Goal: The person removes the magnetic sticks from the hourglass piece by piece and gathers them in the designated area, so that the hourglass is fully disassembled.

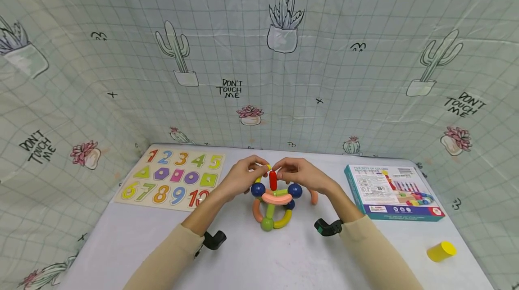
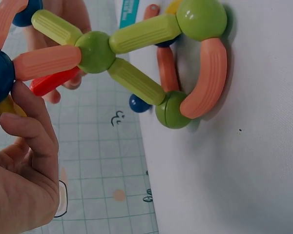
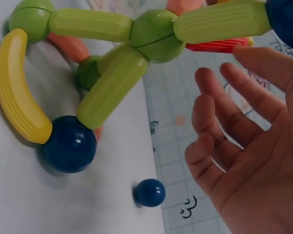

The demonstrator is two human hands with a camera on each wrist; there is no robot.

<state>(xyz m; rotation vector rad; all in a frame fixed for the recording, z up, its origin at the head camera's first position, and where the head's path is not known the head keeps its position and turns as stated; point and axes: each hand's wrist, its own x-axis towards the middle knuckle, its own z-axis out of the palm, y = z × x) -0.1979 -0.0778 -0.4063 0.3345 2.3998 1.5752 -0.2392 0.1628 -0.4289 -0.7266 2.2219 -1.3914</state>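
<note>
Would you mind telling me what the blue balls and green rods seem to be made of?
Blue balls: probably glossy plastic, given their sharp highlights, though lacquered metal is possible. Green rods: likely satin plastic, given their ridges and softer sheen.

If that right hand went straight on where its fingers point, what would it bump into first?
Probably the red stick, just ahead of the right hand; depth is unclear, so they may already be touching.

White tbl (image 1: 267,263) has num puzzle bd (image 1: 169,182) at L, ball-and-rod build (image 1: 277,199) mid, box (image 1: 389,193) & yellow cyl (image 1: 441,251) at R.
</note>
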